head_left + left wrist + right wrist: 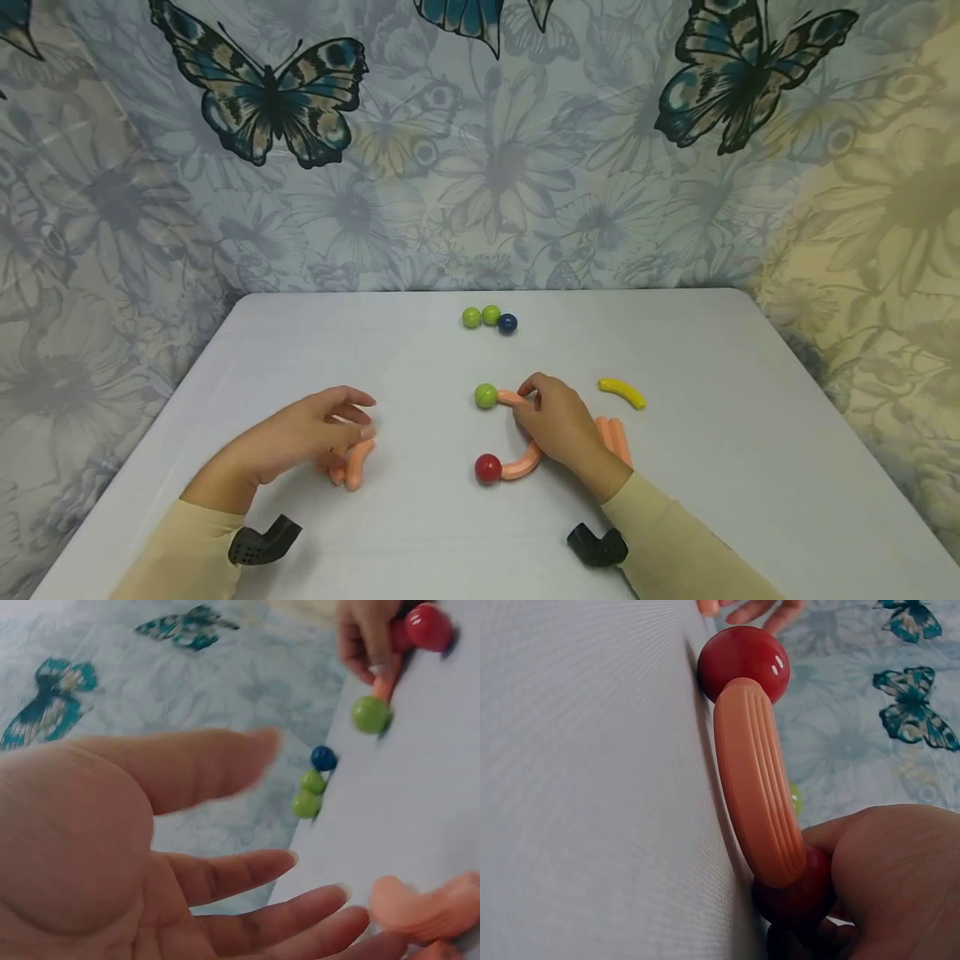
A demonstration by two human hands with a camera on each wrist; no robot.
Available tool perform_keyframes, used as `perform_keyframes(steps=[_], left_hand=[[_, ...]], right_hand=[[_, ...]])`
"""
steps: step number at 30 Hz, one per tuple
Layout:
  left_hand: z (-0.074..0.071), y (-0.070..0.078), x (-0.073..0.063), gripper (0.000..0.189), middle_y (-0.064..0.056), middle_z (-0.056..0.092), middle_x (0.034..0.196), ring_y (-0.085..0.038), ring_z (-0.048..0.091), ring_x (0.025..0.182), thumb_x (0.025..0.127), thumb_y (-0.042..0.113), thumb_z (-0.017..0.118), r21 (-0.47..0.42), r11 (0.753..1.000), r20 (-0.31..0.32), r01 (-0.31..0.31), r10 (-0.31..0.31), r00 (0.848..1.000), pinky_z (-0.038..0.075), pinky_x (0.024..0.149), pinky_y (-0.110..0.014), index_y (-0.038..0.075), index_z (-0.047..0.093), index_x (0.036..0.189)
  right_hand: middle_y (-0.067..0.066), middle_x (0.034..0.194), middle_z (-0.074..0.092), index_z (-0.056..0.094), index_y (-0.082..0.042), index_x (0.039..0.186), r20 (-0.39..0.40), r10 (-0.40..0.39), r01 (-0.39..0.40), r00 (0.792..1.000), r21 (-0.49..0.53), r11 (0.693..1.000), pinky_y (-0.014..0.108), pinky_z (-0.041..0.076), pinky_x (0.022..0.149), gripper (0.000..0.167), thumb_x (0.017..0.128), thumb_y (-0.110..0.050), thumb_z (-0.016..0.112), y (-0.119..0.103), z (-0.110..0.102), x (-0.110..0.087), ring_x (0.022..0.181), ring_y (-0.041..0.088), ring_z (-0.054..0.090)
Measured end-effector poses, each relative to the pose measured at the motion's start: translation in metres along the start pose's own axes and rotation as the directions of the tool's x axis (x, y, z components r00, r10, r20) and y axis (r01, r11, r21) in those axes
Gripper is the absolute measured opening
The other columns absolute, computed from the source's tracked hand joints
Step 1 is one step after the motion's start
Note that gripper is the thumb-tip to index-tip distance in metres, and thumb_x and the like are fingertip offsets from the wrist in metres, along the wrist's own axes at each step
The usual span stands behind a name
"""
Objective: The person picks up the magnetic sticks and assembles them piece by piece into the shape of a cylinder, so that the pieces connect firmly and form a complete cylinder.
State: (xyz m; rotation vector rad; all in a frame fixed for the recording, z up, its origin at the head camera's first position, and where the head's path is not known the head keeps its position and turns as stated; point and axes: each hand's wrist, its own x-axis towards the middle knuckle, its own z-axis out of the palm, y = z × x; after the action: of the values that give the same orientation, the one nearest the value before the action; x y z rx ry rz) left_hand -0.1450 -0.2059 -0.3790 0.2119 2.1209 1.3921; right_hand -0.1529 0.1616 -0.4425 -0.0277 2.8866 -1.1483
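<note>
My left hand (315, 437) hovers with loosely spread fingers over several curved orange rods (359, 465); in the left wrist view it is empty. With thumb and fingers, my right hand (562, 421) pinches a curved orange rod (510, 397) that has a green ball (486, 396) at its left end. Below it, another ribbed orange rod (754, 780) links a red ball (487, 468) to a second red ball (795, 896), which sits beneath the right hand and is partly hidden by it. That second ball is out of sight in the head view.
Toward the back of the white table (337, 333) lie two green balls (471, 317) and a dark blue ball (507, 324). A yellow curved rod (622, 392) is to the right of the right hand. Straight-looking orange rods (617, 437) lie beside the right wrist.
</note>
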Motion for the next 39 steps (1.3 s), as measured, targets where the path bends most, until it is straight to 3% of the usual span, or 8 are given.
perform_keyframes(steps=[3,6,10,15,22,27,32,39], left_hand=[[0.02,0.003,0.002,0.066,-0.018,0.066,0.126,-0.03,0.068,0.09,0.099,0.021,0.084,0.13,0.991,-0.038,-0.01,0.015,0.999,0.058,0.075,-0.047,0.001,0.051,0.152],[0.04,0.002,0.007,0.059,-0.007,0.066,0.115,-0.02,0.067,0.086,0.092,0.01,0.088,0.307,0.952,-0.095,-0.003,0.034,0.995,0.053,0.078,-0.045,0.003,0.061,0.144],[0.057,-0.003,0.016,0.029,-0.003,0.065,0.08,-0.018,0.063,0.063,0.094,0.004,0.083,0.438,0.899,-0.125,-0.004,0.066,0.99,0.049,0.077,-0.042,0.004,0.069,0.119],[0.062,-0.004,0.029,0.014,-0.004,0.064,0.061,-0.018,0.058,0.059,0.102,0.018,0.077,0.41,0.912,-0.162,-0.007,0.08,0.984,0.046,0.073,-0.038,0.01,0.066,0.098],[0.071,0.004,0.055,0.025,-0.006,0.07,0.067,-0.02,0.066,0.063,0.108,0.028,0.072,0.254,0.966,-0.181,-0.044,0.092,0.979,0.053,0.064,-0.036,0.007,0.063,0.099],[0.079,0.014,0.079,0.023,-0.006,0.072,0.074,-0.021,0.072,0.068,0.106,0.025,0.073,0.189,0.98,-0.186,-0.058,0.093,0.978,0.059,0.067,-0.036,0.004,0.065,0.105],[0.085,0.02,0.1,0.022,-0.008,0.072,0.08,-0.022,0.072,0.068,0.104,0.023,0.076,0.174,0.984,-0.192,-0.041,0.075,0.979,0.06,0.065,-0.035,0.003,0.067,0.106],[0.094,0.027,0.109,0.022,-0.006,0.071,0.074,-0.02,0.066,0.058,0.102,0.025,0.078,0.244,0.97,-0.201,-0.019,0.07,0.977,0.053,0.058,-0.033,0.006,0.068,0.098]], right_hand=[[0.006,0.079,0.053,0.071,-0.006,0.117,-0.003,-0.002,0.002,1.0,-0.002,1.0,0.035,0.039,0.057,0.021,0.098,-0.014,0.074,0.0,0.0,0.0,0.065,0.022,0.049],[0.006,0.078,0.053,0.072,-0.006,0.117,-0.003,-0.002,0.002,1.0,0.001,1.0,0.035,0.039,0.057,0.021,0.097,-0.014,0.074,0.0,0.0,0.0,0.065,0.022,0.049],[0.006,0.078,0.053,0.071,-0.006,0.118,0.003,-0.006,0.006,1.0,0.002,1.0,0.034,0.039,0.056,0.022,0.098,-0.014,0.074,0.0,0.0,0.0,0.064,0.021,0.049],[0.006,0.078,0.053,0.072,-0.005,0.117,-0.005,-0.012,0.012,1.0,-0.002,1.0,0.034,0.039,0.056,0.021,0.098,-0.014,0.074,-0.001,-0.001,0.0,0.064,0.021,0.049],[0.006,0.078,0.053,0.072,-0.006,0.117,-0.004,-0.011,0.011,1.0,0.0,1.0,0.034,0.038,0.057,0.02,0.098,-0.014,0.074,-0.001,-0.001,0.0,0.065,0.021,0.049],[0.007,0.084,0.053,0.071,-0.006,0.121,0.02,-0.053,0.053,0.998,-0.009,0.999,0.034,0.04,0.059,0.025,0.1,-0.018,0.075,0.001,-0.005,0.001,0.07,0.022,0.049],[0.008,0.105,0.054,0.064,-0.01,0.139,0.146,-0.135,0.139,0.98,-0.017,0.99,0.039,0.047,0.076,0.047,0.101,-0.034,0.079,0.004,-0.018,0.002,0.087,0.022,0.054],[0.008,0.126,0.051,0.054,-0.012,0.154,0.329,-0.206,0.225,0.922,-0.02,0.974,0.049,0.049,0.091,0.078,0.095,-0.054,0.083,0.005,-0.033,0.003,0.106,0.024,0.054]])
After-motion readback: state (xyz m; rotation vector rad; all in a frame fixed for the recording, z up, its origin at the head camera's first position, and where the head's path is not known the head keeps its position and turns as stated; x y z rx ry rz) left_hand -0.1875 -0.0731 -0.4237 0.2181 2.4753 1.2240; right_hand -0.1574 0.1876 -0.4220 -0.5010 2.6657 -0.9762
